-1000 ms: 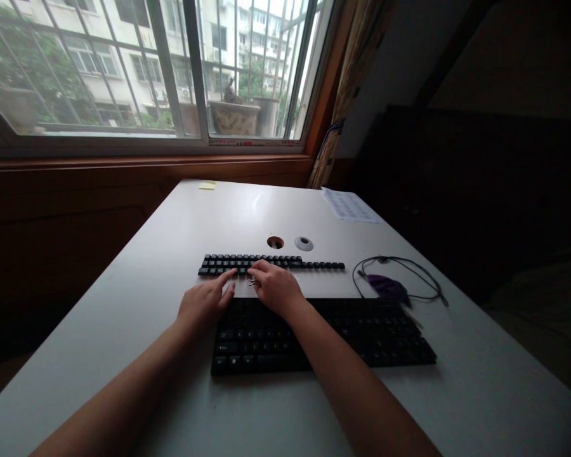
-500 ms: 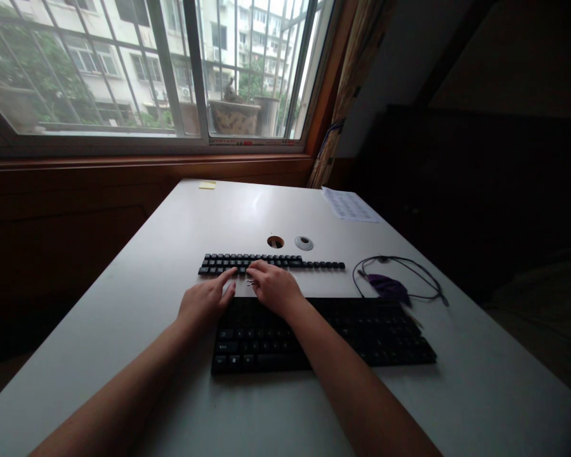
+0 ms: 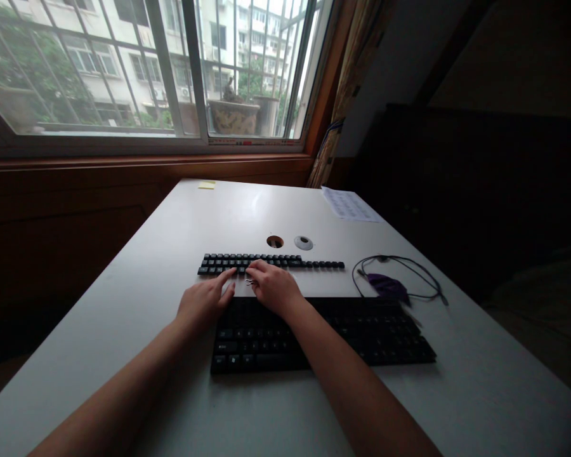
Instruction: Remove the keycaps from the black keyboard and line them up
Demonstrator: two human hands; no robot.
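Tending loose keys (image 3: 238, 263) on the far side of the keyboard (image 3: 276, 362), we held our left hand (image 3: 200, 301) with thumb and forefinger apart; our right hand (image 3: 276, 289), fingers narrow beside bent wire (image 3: 249, 282), had unclear hold. Light touches seemed best.

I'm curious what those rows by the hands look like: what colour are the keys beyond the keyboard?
The keys are black, best seen in the head view.
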